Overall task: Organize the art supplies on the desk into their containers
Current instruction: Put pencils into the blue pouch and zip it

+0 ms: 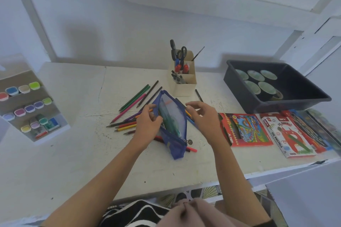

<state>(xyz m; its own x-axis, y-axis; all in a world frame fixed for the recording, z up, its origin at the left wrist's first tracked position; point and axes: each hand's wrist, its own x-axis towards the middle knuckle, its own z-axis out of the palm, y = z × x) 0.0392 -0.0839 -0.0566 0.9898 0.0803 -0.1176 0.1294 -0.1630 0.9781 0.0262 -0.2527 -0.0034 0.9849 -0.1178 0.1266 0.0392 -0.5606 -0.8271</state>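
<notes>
The bench point(73, 153) carries a black tub point(238, 84) at its back right corner, a paint-pot rack point(31, 105) at the left edge and flat pastel boxes point(287, 134) along the right of the front edge. A card holder point(184, 88) with scissors and markers stands mid-bench toward the back.

Just in front of the holder, in the middle of the bench, the blue mesh pouch point(173, 116) stands on its long edge with the zip open. It is soft and light and would likely sag or tip if released, so the stiffer zip lips look the best place to hold it.

The left hand point(147, 123) pinches the pouch's left lip with curled fingers. The right hand point(203, 116) is at the right lip, fingers bent. Whether it grips the lip, a pencil or nothing, I cannot tell.

The loose pencils point(129, 112) fan out on the bench to the left of the pouch, some touching or running under it. They are thin, stiff, light and apt to roll, with breakable points. They are probably best gathered several at a time by mid-shaft and slid in lengthwise.
</notes>
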